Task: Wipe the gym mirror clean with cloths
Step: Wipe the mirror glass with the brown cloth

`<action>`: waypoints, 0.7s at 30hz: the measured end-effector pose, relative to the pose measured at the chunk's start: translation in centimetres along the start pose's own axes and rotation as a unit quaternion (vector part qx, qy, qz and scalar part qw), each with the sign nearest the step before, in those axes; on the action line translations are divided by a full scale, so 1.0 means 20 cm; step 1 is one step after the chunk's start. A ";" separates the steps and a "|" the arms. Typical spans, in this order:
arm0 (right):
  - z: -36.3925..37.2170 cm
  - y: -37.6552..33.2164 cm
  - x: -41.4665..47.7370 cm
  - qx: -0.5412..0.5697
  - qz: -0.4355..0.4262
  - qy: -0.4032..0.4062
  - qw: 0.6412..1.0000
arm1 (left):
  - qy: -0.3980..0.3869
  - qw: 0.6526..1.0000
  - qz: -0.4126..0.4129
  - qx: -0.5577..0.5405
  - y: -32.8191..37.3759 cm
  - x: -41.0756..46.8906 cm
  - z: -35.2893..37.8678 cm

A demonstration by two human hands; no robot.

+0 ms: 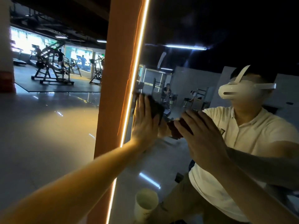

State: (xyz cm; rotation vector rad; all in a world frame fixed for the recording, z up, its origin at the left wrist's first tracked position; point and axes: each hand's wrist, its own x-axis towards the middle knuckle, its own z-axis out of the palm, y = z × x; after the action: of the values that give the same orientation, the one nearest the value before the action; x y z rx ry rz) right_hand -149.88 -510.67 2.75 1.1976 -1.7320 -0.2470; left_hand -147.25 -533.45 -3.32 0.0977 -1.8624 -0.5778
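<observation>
Head view: at centre frame the left hand (145, 122) lies flat with fingers straight, pressing a dark cloth (156, 109) on the mirror (169, 159) just beside the light strip (137, 62). The right hand (203, 136), also flat, presses a red cloth (177, 129) just to its right. Neither cloth is gripped, so either could slip from under its palm and drop, or bare fingertips could smear the glass.

dark red cloth (178, 129), orange pillar (116, 78)

Open mirror (210, 21) above, seemingly; orange pillar (116, 78) blocks the left.
</observation>
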 end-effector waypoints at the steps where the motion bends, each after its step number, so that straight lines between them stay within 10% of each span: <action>1: 0.00 0.00 0.00 0.003 0.001 0.006 1.000 | 0.017 1.000 -0.001 -0.004 0.05 0.13 0.00; 7: -0.07 0.02 -0.01 0.034 0.096 0.078 0.992 | 0.011 0.994 0.103 0.020 -0.08 -0.23 0.12; 14: -0.04 0.04 -0.09 -0.023 0.013 0.001 1.000 | -0.105 0.930 0.323 0.139 -0.25 -0.35 0.01; 21: -0.17 0.22 0.09 -0.001 0.140 0.135 0.981 | 0.032 0.980 0.193 0.032 0.21 0.14 0.13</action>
State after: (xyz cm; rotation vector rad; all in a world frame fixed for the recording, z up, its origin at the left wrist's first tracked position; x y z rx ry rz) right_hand -149.85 -508.86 8.33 0.9236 -1.6332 0.0803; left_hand -149.66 -529.76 0.26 -0.1982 -1.7759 -0.2420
